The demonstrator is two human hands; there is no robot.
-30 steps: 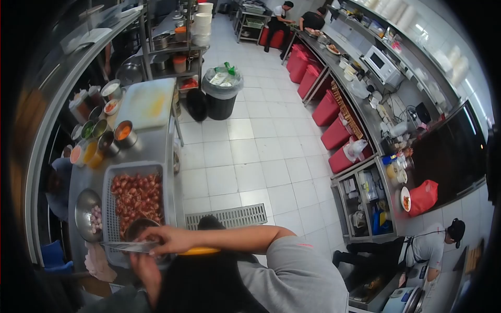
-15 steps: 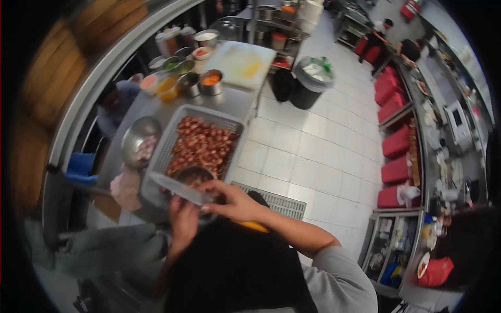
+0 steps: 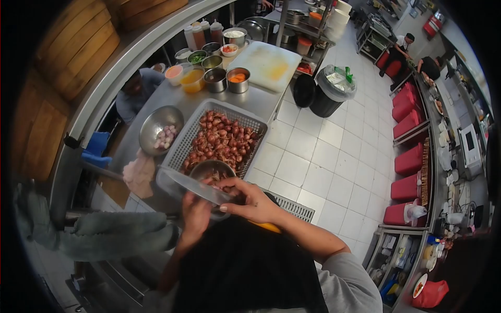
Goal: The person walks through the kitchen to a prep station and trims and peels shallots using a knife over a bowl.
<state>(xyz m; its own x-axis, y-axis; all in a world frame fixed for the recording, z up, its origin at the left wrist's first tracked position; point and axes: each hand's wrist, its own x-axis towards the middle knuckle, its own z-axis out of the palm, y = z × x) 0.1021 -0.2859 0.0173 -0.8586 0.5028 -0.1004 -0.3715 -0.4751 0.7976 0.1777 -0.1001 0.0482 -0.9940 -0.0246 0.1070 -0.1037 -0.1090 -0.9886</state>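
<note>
My right hand (image 3: 251,202) grips a knife by its near end, with the broad pale blade (image 3: 195,187) pointing left. Under the blade my left hand (image 3: 196,215) has its fingers curled, and what they hold is hidden. Just beyond both hands, a metal bowl (image 3: 201,169) with reddish skins in it sits at the near end of a grey perforated crate (image 3: 176,140). Many red shallots (image 3: 224,140) fill the crate. To its left, a steel bowl (image 3: 151,122) holds several peeled shallots (image 3: 166,136).
A pink cloth (image 3: 138,172) lies left of the crate. Beyond it stand metal pots (image 3: 238,83), sauce tubs (image 3: 192,81) and a white cutting board (image 3: 266,65). A bin (image 3: 334,94) stands on the tiled floor. One person crouches at left; others work far right.
The view has shifted, so the table and crate appear farther right and sharper. Both hands stay together at the knife, over the near end of the crate.
</note>
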